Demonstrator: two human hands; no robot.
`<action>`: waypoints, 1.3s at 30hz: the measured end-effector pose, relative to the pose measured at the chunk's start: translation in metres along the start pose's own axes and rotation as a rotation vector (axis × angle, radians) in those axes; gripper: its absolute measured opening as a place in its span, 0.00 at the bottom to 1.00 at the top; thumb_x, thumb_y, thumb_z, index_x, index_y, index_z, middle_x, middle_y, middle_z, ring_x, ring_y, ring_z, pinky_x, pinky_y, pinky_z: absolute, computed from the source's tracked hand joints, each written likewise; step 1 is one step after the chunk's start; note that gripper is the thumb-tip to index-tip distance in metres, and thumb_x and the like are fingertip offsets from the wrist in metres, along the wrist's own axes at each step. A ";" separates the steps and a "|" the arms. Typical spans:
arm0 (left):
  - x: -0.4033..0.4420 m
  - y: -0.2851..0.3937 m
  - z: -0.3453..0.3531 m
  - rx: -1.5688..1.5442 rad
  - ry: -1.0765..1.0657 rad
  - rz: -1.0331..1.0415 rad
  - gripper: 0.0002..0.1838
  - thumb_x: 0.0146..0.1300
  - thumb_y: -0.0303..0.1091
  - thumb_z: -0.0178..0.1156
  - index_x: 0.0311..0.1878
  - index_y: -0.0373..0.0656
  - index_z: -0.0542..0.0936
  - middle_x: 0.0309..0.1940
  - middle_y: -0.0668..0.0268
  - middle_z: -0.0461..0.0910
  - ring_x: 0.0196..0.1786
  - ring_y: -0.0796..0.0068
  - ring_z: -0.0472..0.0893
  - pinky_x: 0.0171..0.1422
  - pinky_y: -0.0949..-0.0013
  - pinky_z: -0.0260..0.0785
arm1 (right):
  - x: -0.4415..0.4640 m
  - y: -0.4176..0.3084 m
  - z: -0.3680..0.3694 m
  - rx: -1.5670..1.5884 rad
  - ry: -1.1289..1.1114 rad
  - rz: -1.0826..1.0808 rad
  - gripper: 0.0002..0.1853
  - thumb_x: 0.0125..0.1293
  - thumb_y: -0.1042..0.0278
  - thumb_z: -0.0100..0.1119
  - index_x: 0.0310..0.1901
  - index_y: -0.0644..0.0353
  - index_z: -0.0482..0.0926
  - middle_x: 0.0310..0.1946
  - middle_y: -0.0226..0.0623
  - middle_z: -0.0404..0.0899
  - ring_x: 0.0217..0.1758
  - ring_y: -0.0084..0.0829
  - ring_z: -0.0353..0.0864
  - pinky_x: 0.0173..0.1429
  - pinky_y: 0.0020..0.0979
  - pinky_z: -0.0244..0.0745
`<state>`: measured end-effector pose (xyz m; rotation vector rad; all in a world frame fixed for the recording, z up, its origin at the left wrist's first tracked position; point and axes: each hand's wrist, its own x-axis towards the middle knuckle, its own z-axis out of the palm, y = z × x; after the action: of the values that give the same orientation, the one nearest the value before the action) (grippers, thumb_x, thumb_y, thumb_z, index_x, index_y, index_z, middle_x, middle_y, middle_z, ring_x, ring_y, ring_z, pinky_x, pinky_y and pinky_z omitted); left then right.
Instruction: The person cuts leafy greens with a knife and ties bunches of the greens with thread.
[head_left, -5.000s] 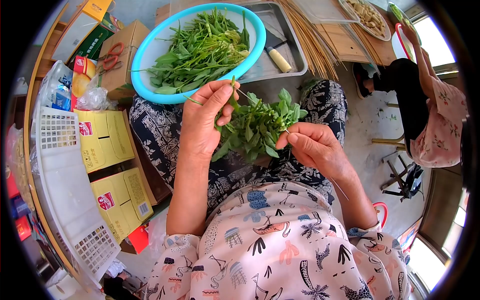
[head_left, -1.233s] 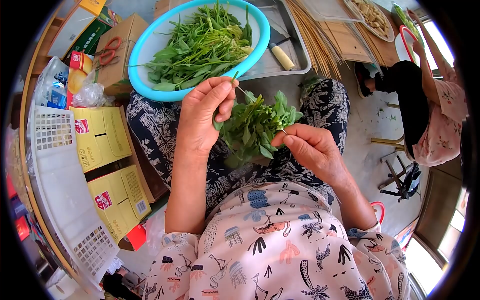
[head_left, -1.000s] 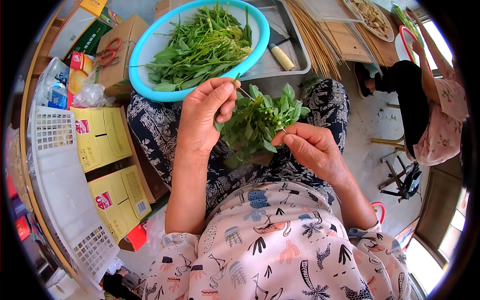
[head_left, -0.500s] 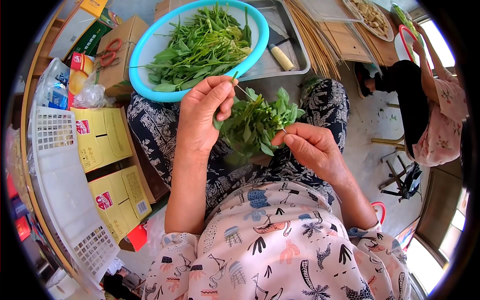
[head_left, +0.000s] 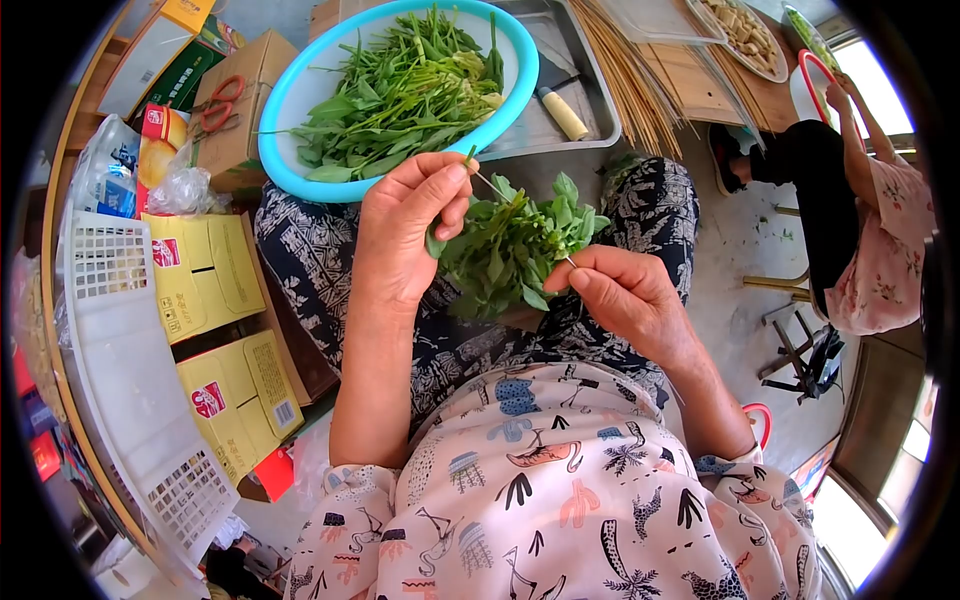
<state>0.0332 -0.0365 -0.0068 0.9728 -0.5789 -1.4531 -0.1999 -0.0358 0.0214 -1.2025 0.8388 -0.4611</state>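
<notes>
A thin skewer (head_left: 487,184) runs between my hands above my lap, threaded through a bunch of leafy greens (head_left: 525,240). My right hand (head_left: 625,298) is closed, pinching the skewer's lower right end just beside the leaves. At the other end, my left hand (head_left: 415,215) is closed on a green stem, whose cut tip pokes above the thumb and whose leaf hangs under the fingers. The skewer's upper end meets that stem at the fingertips; whether it pierces the stem I cannot tell. Behind my left hand, a blue-rimmed basin (head_left: 275,150) holds a heap of loose greens (head_left: 400,110).
A metal tray (head_left: 600,95) with a pale-handled tool (head_left: 562,114) adjoins the basin. Many bare skewers (head_left: 625,75) lie right of it. Red-handled scissors (head_left: 221,104) rest on a cardboard box (head_left: 255,95) at left. Another person (head_left: 870,225) sits at right near a stool (head_left: 790,345).
</notes>
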 end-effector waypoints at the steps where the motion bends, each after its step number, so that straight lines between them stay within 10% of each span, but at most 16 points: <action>1: 0.000 -0.001 0.000 0.000 0.000 0.000 0.09 0.62 0.28 0.60 0.42 0.32 0.79 0.27 0.68 0.75 0.24 0.85 0.68 0.26 0.81 0.56 | 0.000 -0.001 0.000 0.006 -0.005 0.016 0.12 0.72 0.65 0.50 0.41 0.63 0.81 0.17 0.18 0.62 0.19 0.10 0.55 0.22 0.18 0.50; 39: -0.002 0.000 -0.005 -0.031 -0.048 -0.016 0.09 0.60 0.27 0.63 0.42 0.35 0.79 0.30 0.67 0.77 0.30 0.80 0.71 0.32 0.78 0.62 | -0.004 0.001 -0.001 0.049 -0.027 0.040 0.12 0.72 0.64 0.51 0.41 0.63 0.81 0.17 0.16 0.62 0.19 0.09 0.54 0.22 0.17 0.48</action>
<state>0.0374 -0.0334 -0.0093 0.9220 -0.5834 -1.4987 -0.2036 -0.0335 0.0221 -1.1426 0.8222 -0.4295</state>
